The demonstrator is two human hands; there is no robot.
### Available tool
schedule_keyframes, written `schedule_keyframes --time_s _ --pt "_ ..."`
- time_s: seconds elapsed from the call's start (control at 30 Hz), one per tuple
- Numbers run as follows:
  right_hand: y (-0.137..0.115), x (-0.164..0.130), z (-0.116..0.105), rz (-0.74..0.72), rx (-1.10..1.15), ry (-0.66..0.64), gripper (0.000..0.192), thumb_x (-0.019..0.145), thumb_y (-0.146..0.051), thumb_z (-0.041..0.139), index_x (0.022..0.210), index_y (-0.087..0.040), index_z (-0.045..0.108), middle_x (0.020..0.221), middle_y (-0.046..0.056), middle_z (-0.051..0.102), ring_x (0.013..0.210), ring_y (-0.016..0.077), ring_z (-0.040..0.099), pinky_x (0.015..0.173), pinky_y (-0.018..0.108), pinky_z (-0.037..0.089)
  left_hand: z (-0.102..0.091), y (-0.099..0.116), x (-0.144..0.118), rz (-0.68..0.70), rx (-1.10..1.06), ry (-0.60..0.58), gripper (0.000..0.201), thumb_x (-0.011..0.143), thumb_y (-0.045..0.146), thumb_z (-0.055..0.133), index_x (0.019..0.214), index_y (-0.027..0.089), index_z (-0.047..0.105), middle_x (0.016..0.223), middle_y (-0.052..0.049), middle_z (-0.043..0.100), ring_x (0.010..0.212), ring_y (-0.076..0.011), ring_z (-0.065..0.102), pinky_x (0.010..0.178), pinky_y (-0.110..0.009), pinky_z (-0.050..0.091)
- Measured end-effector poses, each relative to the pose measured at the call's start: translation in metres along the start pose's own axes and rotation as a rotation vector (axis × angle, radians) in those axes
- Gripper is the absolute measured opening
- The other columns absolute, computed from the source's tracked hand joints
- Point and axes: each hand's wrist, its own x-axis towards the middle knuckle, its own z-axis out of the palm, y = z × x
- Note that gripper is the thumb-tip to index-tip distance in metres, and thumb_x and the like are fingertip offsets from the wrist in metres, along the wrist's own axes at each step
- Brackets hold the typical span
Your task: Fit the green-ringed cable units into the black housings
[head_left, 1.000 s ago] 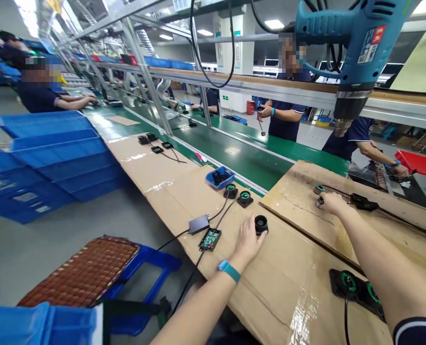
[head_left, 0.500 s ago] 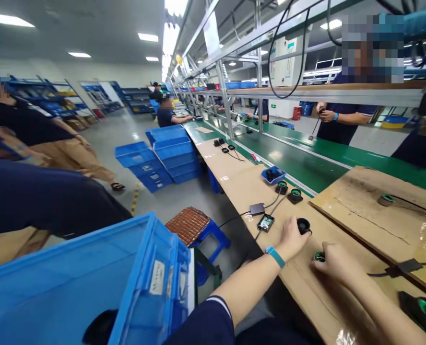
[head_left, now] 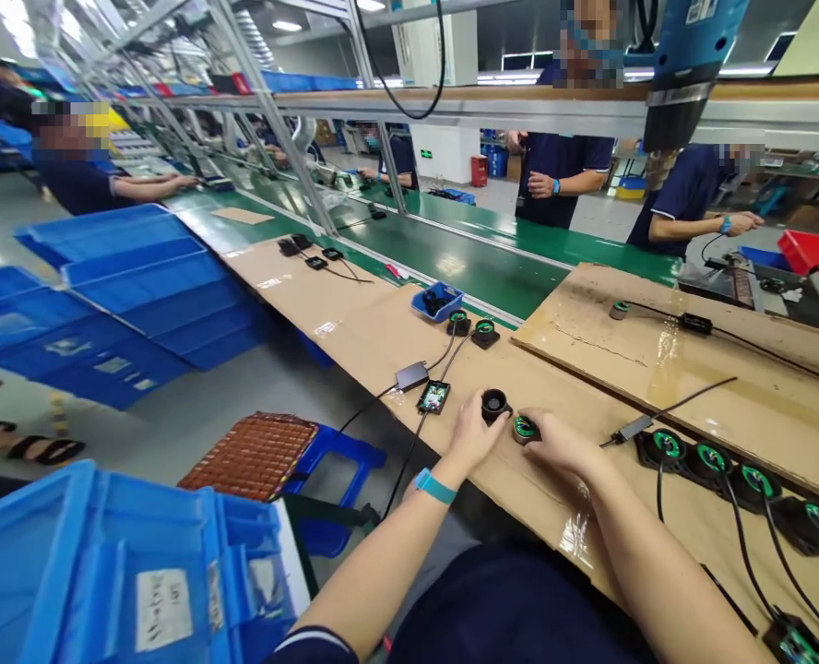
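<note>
My left hand (head_left: 474, 435), with a teal wristband, rests on the cardboard-covered bench (head_left: 382, 337) with its fingers against a small black round housing (head_left: 494, 403). My right hand (head_left: 560, 443) holds a small round part with a green ring (head_left: 524, 428) right beside that housing. A black cable runs from my right hand's side to a small grey block (head_left: 635, 427) on the bench. The two hands are almost touching.
A green circuit board (head_left: 433, 397) and grey box (head_left: 411, 375) lie left of my hands. Wired green-ringed parts (head_left: 700, 457) sit at right, a blue tray (head_left: 438, 302) beyond. Blue crates (head_left: 133, 563) stand near left. Other people work along the green conveyor (head_left: 492, 267).
My right hand has brought the green-ringed part from the raised board at right down to the black housing by my left hand. The camera swung left, then back.
</note>
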Motion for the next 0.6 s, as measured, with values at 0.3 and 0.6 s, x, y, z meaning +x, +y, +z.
schedule_keyframes --time_s 0.3,0.6 --pt "0.011 -0.010 0.029 -0.026 0.059 0.257 0.045 0.086 -0.022 0.067 0.130 -0.015 0.060 0.130 0.015 0.064 0.120 0.0257 0.061 0.107 0.040 0.045 -0.004 0.002 -0.001 -0.009 -0.060 -0.014 0.049 0.085 0.034 0.072 0.127 0.021 0.052 0.123 -0.010 0.064 0.118 -0.0272 0.060 0.103 -0.046 0.049" --pt "-0.005 0.002 0.017 0.091 0.087 0.554 0.041 0.085 -0.036 0.069 0.121 -0.016 0.066 0.114 0.013 0.071 0.102 0.0264 0.067 0.095 0.040 0.052 -0.006 0.004 -0.001 0.073 -0.055 -0.004 0.047 0.085 0.029 0.070 0.128 0.021 0.052 0.125 -0.011 0.062 0.121 -0.0264 0.059 0.107 -0.046 0.048"
